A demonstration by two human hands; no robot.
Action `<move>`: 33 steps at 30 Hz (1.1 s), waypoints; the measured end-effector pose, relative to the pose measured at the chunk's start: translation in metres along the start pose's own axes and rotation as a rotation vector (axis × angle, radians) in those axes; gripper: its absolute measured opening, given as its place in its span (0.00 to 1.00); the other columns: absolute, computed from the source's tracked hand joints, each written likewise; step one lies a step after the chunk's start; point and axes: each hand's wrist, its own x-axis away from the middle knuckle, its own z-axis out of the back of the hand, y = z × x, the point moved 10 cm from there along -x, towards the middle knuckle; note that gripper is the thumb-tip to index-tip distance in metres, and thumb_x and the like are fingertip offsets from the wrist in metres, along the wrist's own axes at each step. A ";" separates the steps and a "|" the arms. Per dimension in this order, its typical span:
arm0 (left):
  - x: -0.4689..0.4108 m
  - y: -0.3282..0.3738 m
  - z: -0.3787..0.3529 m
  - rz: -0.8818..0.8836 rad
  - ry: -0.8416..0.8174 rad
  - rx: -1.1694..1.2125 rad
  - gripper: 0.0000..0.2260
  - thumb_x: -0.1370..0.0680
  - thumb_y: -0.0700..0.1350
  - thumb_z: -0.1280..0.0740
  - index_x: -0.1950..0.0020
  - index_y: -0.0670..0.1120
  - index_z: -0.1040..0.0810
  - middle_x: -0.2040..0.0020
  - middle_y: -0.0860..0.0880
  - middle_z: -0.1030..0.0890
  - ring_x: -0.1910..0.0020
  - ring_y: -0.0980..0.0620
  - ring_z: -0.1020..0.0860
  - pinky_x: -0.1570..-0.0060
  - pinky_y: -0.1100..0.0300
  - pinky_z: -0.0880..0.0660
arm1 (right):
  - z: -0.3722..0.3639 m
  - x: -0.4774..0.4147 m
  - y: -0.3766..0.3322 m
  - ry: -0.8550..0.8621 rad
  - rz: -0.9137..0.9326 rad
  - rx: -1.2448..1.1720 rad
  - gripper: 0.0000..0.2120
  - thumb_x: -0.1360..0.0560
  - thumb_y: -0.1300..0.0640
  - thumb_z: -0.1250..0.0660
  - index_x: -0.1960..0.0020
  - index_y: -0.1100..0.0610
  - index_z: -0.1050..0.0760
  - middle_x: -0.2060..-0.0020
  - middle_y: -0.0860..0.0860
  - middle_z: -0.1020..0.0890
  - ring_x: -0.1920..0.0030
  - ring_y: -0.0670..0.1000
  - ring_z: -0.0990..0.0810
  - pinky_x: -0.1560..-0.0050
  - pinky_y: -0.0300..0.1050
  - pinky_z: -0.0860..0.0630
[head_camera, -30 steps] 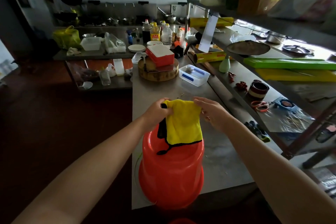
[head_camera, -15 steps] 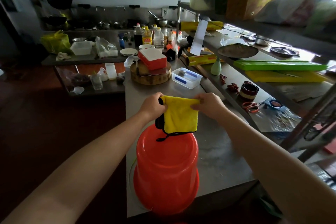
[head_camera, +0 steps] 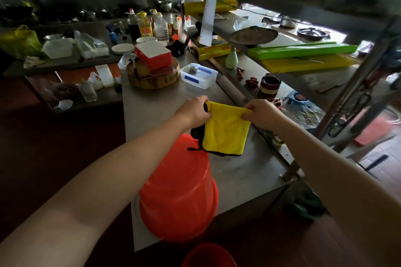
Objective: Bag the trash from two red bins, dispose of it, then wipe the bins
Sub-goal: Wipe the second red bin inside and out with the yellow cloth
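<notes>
Left hand [head_camera: 196, 110] and right hand [head_camera: 260, 112] each pinch a top corner of the yellow cloth [head_camera: 225, 132], which hangs taut between them. Nearest, a second red bin [head_camera: 208, 256] shows its rim. The upturned red bin [head_camera: 180, 197] stands on the table [head_camera: 249, 171] corner. The cloth hung over that bin's base a second ago and now hangs just right of it. Judgement: wiping stage, with the cloth being readied.

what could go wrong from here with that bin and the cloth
1. The upturned red bin sits at the near corner of the steel table and seems to overhang its front edge, so a firm wipe might push it off.
2. The left hand and right hand both pinch the yellow cloth, so neither steadies the bin.
</notes>
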 end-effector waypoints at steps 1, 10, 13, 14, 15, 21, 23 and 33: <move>-0.007 0.009 -0.011 0.007 -0.019 -0.018 0.07 0.27 0.51 0.32 0.52 0.51 0.25 0.55 0.48 0.20 0.54 0.48 0.22 0.56 0.50 0.23 | 0.003 -0.001 0.015 -0.002 -0.004 0.014 0.09 0.25 0.55 0.27 0.46 0.53 0.19 0.54 0.51 0.19 0.55 0.51 0.21 0.56 0.46 0.23; -0.054 0.051 -0.163 0.177 -0.143 -0.145 0.07 0.27 0.49 0.33 0.51 0.51 0.26 0.52 0.48 0.22 0.53 0.45 0.23 0.54 0.53 0.23 | -0.020 -0.008 0.165 -0.115 0.000 0.037 0.08 0.24 0.55 0.29 0.45 0.53 0.18 0.55 0.49 0.21 0.52 0.52 0.22 0.55 0.41 0.32; -0.055 0.035 -0.206 0.288 -0.149 -0.112 0.07 0.28 0.47 0.34 0.51 0.50 0.25 0.53 0.49 0.22 0.52 0.45 0.22 0.56 0.54 0.24 | -0.046 -0.010 0.199 -0.157 -0.034 -0.029 0.08 0.25 0.58 0.29 0.46 0.53 0.17 0.56 0.52 0.18 0.54 0.55 0.19 0.58 0.42 0.28; -0.054 0.028 -0.221 0.322 -0.156 -0.106 0.07 0.28 0.46 0.34 0.51 0.50 0.25 0.53 0.49 0.22 0.52 0.45 0.22 0.56 0.54 0.24 | -0.057 -0.011 0.208 -0.173 -0.039 -0.040 0.09 0.25 0.58 0.29 0.46 0.53 0.17 0.55 0.53 0.17 0.54 0.56 0.19 0.58 0.44 0.26; -0.054 0.021 -0.234 0.350 -0.162 -0.101 0.07 0.28 0.45 0.34 0.51 0.49 0.25 0.52 0.48 0.21 0.51 0.44 0.22 0.55 0.53 0.23 | -0.067 -0.012 0.215 -0.185 -0.034 -0.034 0.09 0.25 0.58 0.30 0.45 0.53 0.17 0.54 0.54 0.17 0.53 0.57 0.18 0.57 0.46 0.24; -0.051 -0.009 -0.273 0.398 -0.066 -0.082 0.10 0.27 0.45 0.32 0.46 0.46 0.25 0.46 0.43 0.23 0.47 0.40 0.22 0.50 0.49 0.23 | -0.113 -0.033 0.236 -0.160 -0.001 -0.033 0.13 0.26 0.60 0.31 0.42 0.53 0.18 0.51 0.56 0.15 0.50 0.60 0.18 0.53 0.50 0.22; -0.040 -0.013 -0.280 0.362 -0.007 -0.083 0.11 0.27 0.44 0.31 0.46 0.46 0.25 0.47 0.43 0.24 0.47 0.39 0.23 0.50 0.49 0.24 | -0.123 -0.034 0.238 -0.135 0.046 -0.040 0.13 0.27 0.62 0.30 0.44 0.54 0.18 0.51 0.56 0.15 0.50 0.60 0.18 0.52 0.52 0.22; 0.089 -0.047 -0.458 0.295 -0.444 -0.282 0.30 0.23 0.50 0.32 0.23 0.56 0.38 0.24 0.49 0.37 0.25 0.44 0.37 0.31 0.45 0.33 | -0.259 0.076 0.333 -0.418 0.095 0.257 0.22 0.24 0.63 0.33 0.32 0.52 0.22 0.25 0.52 0.30 0.27 0.60 0.31 0.34 0.56 0.30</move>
